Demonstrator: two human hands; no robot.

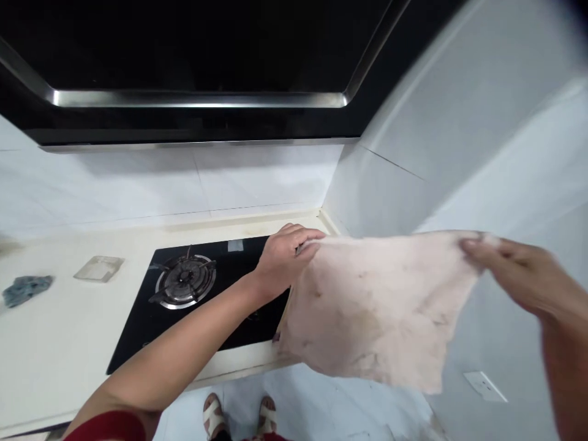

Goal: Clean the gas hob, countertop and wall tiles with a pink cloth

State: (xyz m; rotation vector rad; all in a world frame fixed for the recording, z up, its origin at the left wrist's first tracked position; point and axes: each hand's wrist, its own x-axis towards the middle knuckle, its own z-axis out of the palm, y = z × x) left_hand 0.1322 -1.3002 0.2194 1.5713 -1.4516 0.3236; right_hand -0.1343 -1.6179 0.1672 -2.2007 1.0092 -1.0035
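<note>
A stained, pale pink cloth (381, 312) hangs spread out between my two hands, in front of the right end of the counter. My left hand (285, 254) pinches its upper left corner, above the black gas hob (239, 269). At the upper right corner, my right hand (523, 269) grips the cloth between thumb and fingers, near the right wall. The cloth's lower edge hangs free over the floor and hides the hob's right part.
Overhead is a black range hood (206, 122) with a metal trim. On the pale counter (59, 349) at left lie a crumpled blue-grey cloth (27, 290) and a shallow translucent dish (98, 269). A burner (186, 278) stands on the hob. A wall socket (485, 386) is low at right.
</note>
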